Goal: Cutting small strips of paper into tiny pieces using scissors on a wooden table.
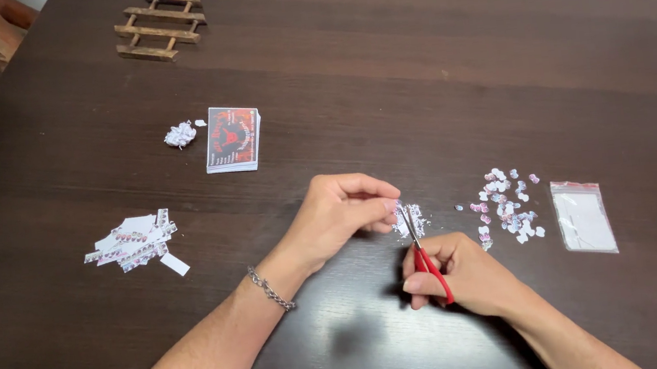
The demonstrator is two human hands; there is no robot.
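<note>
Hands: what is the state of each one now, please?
Left hand: pinching a small paper piece.
Right hand: closed on red-handled scissors.

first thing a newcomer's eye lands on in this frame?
The two hands at centre front: the right hand works red-handled scissors on a tiny paper piece pinched in the left hand. Next, the scatter of small cut pieces just right of them, beside a clear zip bag. Left lies a pile of paper strips.
</note>
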